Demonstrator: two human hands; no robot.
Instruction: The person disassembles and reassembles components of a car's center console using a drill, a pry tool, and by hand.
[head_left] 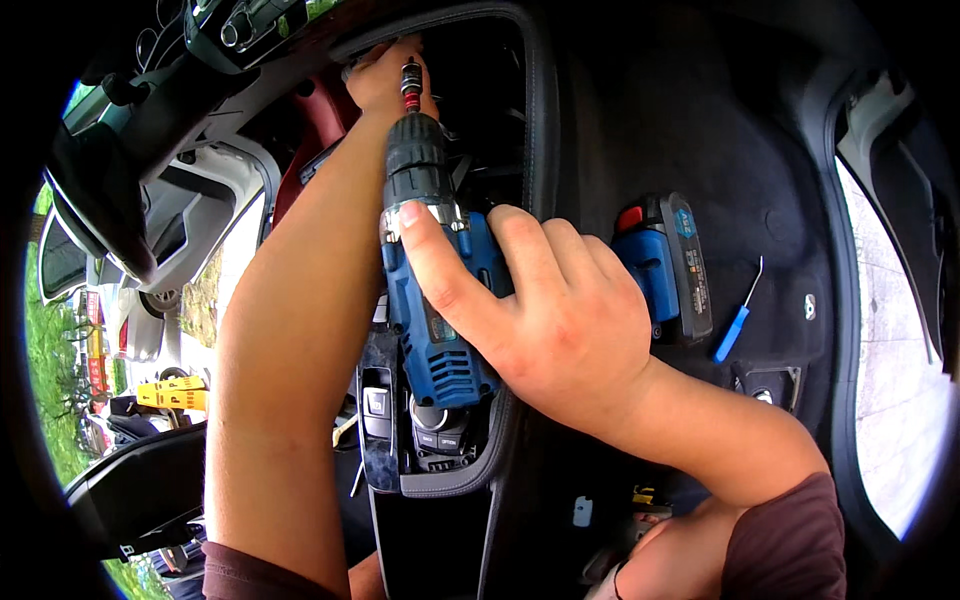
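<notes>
My right hand (565, 310) is wrapped round the grip of a blue and black cordless drill (440, 330), its thumb stretched along the body beside the chuck. The drill lies sideways above the centre console, and its battery pack (665, 265) shows on the far side of my knuckles. A bit holder with a red band (411, 85) points away from me, toward my left wrist. My left hand (390, 80) reaches deep into the opening at the console's front end. The drill tip and the shade partly cover its fingers, so their grip is unclear.
The stitched console frame (540, 120) runs round the opening. Nearer me are console buttons (378, 405) and a round knob (430, 412). A blue-handled hook pick (733, 332) lies on dark carpet to the right, before the door sill (848, 300). A red panel (322, 115) stands left of my forearm.
</notes>
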